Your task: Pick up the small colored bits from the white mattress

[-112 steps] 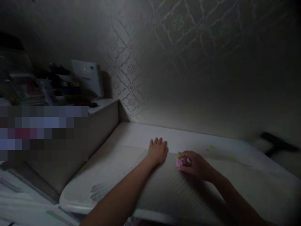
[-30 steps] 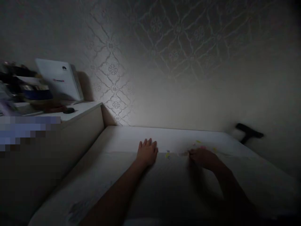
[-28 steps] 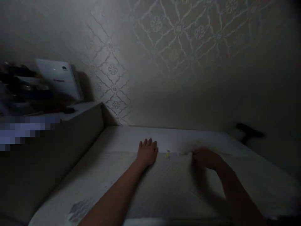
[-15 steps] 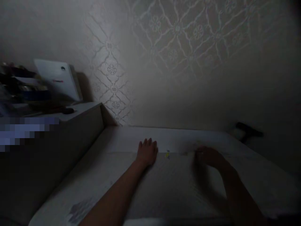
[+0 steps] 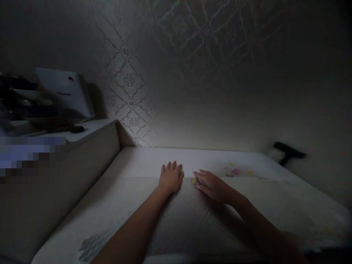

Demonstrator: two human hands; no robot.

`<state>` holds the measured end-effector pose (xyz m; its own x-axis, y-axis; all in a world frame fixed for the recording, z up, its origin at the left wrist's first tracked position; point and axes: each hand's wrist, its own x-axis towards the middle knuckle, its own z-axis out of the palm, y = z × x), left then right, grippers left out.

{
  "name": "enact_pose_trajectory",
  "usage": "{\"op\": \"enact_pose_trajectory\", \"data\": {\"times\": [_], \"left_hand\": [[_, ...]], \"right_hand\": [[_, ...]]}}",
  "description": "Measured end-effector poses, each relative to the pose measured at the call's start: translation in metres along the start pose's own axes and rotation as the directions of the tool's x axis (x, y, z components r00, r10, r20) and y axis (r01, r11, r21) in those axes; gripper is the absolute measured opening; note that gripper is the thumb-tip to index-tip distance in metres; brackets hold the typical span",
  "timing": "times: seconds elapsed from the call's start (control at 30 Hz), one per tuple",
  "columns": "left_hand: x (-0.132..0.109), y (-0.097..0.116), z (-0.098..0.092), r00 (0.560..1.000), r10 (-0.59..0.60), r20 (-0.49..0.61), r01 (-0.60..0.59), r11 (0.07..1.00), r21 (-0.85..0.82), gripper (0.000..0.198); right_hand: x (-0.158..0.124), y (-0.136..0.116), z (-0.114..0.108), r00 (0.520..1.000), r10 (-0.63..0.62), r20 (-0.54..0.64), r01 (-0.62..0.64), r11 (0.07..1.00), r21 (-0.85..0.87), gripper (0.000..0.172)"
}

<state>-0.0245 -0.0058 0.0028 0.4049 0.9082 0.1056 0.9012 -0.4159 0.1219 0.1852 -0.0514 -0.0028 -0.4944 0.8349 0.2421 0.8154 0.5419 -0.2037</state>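
My left hand lies palm down on the white table, fingers stretched out and a little spread. To its right my right hand reaches in from the side, thumb and fingers apart. Between its fingertips sits a small yellow piece with some grey on it, too small to name; whether the fingers touch it I cannot tell. Farther right on the table lie several small pieces, among them a pink one and a yellow one. A pale textured mat lies under both arms.
A white box stands on a raised shelf at the left, beside dark clutter. Behind the table rises a patterned wall. A black T-shaped object is at the far right. A grey patterned patch shows near the front left.
My right hand has moved left, from the pieces on the right to the small yellow piece, and its fingers have spread. The pink and yellow pieces now show clearly. My left hand stays put.
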Motion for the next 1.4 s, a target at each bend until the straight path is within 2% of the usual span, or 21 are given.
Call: {"op": "enact_pose_trajectory", "data": {"times": [0.17, 0.27, 0.4, 0.6, 0.83, 1.0, 1.1, 1.27, 1.4], "left_hand": [[0.000, 0.000, 0.001, 1.000, 0.002, -0.017, -0.002, 1.000, -0.005, 0.046], [0.001, 0.000, 0.002, 1.000, 0.003, -0.019, -0.003, 1.000, -0.004, 0.046], [0.001, 0.000, 0.003, 1.000, 0.000, -0.014, 0.000, 1.000, 0.002, 0.046], [0.001, 0.000, 0.001, 1.000, 0.001, -0.008, -0.001, 1.000, 0.010, 0.046], [0.001, -0.001, 0.003, 1.000, -0.004, -0.007, 0.004, 1.000, 0.003, 0.045], [0.002, -0.002, 0.003, 1.000, 0.001, -0.008, -0.002, 1.000, -0.003, 0.046], [0.001, -0.002, 0.002, 1.000, 0.002, 0.002, -0.002, 1.000, -0.003, 0.047], [0.000, -0.002, 0.002, 1.000, -0.006, 0.008, 0.006, 1.000, 0.005, 0.047], [0.001, -0.003, 0.003, 1.000, 0.000, 0.006, 0.000, 1.000, 0.008, 0.048]], "right_hand": [[0.003, -0.005, -0.005, 0.988, 0.136, -0.066, -0.129, 0.986, 0.103, 0.047], [0.006, -0.009, -0.001, 0.974, 0.194, -0.112, -0.174, 0.970, 0.171, 0.050], [0.010, -0.007, 0.008, 0.958, 0.213, -0.194, -0.168, 0.960, 0.223, 0.044], [0.010, 0.004, 0.005, 0.961, 0.214, -0.174, -0.167, 0.954, 0.251, 0.043], [0.009, 0.011, -0.002, 0.972, 0.187, -0.140, -0.172, 0.978, 0.116, 0.020], [0.003, 0.032, -0.011, 0.966, 0.237, -0.097, -0.241, 0.970, -0.021, 0.018], [-0.004, 0.048, -0.018, 0.944, 0.318, -0.093, -0.326, 0.941, -0.095, 0.019], [-0.018, 0.067, -0.030, 0.876, 0.473, -0.092, -0.482, 0.859, -0.171, 0.019], [-0.024, 0.075, -0.034, 0.844, 0.518, -0.140, -0.536, 0.826, -0.177, 0.019]]}}
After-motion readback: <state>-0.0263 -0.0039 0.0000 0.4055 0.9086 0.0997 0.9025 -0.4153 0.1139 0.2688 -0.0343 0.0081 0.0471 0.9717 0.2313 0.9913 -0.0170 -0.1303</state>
